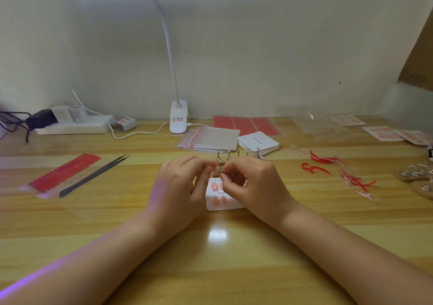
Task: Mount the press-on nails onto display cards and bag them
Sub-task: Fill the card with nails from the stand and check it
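Nails (214, 201) in pink sit on a white card (225, 205) lying flat at the middle of a wooden table (234, 269); four show, two in a far row and two in a near row, and the rest of the card is hidden under the hands. Above the card, the left hand (180, 187) and right hand (253, 185) meet fingertip to fingertip, both with fingers curled, pinching between them a small silvery holder (219, 169); whether it carries a nail cannot be told. Both forearms reach in from the near edge and angle inward, wrists low over the table.

Just beyond the hands stands a row of about five more small metal stands (237, 153). Behind them lie a stack of clear zip bags (210, 138) with red seals and, to its right, a stack of white cards (259, 141). Three red sheets (243, 124) lie flat at the far edge. A clip lamp (178, 119) stands far centre, its lit head overhead.

To the left lie a red comb-like strip (65, 172) in a clear sleeve and, beside it, two dark tools (93, 175), tweezers and a pusher. A power strip (75, 123) with plugs sits far left. To the right lie scraps of red and clear film (337, 171), and at far right three finished cards (384, 133) near loose clear wrap.
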Demonstrator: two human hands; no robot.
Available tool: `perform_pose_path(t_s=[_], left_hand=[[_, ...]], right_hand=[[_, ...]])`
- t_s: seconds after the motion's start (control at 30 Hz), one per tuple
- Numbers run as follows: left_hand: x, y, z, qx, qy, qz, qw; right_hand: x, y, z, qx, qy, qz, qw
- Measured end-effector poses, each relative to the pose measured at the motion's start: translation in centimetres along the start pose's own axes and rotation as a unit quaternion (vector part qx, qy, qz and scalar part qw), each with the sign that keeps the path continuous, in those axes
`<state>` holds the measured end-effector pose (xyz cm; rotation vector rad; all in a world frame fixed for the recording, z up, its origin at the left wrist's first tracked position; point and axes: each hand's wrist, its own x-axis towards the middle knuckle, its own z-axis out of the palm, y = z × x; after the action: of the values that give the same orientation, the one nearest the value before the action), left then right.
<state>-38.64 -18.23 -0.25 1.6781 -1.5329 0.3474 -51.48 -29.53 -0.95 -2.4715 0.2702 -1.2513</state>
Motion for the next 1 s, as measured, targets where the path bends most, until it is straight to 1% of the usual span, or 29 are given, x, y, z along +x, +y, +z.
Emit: perform_pose_path(t_s=[0.13, 0.23, 0.33, 0.43, 0.57, 0.7, 0.87, 1.0], left_hand=[[0.05, -0.22, 0.04, -0.013, 0.009, -0.001, 1.0], [0.0, -0.32, 0.34, -0.049, 0.022, -0.006, 0.999], [0.02, -0.14, 0.36, -0.122, 0.013, -0.057, 0.991], [0.1, 0.08, 0.27, -0.191, -0.002, -0.113, 0.975], [0.26, 0.09, 0.26, -0.245, -0.014, -0.156, 0.957], [0.25, -0.16, 0.29, -0.216, -0.009, -0.139, 0.966], [0.2, -0.3, 0.28, -0.163, 0.023, -0.083, 0.983], [0.18, -0.31, 0.4, -0.164, 0.038, -0.06, 0.984]], right_hand=[[0.03, -0.1, -0.07, -0.015, 0.0, -0.016, 1.0], [0.08, -0.1, 0.04, -0.028, -0.001, -0.021, 0.999], [0.14, -0.01, -0.02, -0.031, -0.006, -0.018, 0.999], [0.21, -0.02, -0.05, -0.027, -0.01, -0.014, 0.999], [0.36, 0.0, -0.08, -0.016, -0.013, -0.009, 1.0], [0.38, -0.08, -0.14, -0.014, -0.017, -0.011, 1.0], [0.37, -0.27, -0.26, -0.013, -0.018, -0.008, 1.0], [0.42, -0.62, -0.35, -0.007, -0.018, 0.0, 1.0]])
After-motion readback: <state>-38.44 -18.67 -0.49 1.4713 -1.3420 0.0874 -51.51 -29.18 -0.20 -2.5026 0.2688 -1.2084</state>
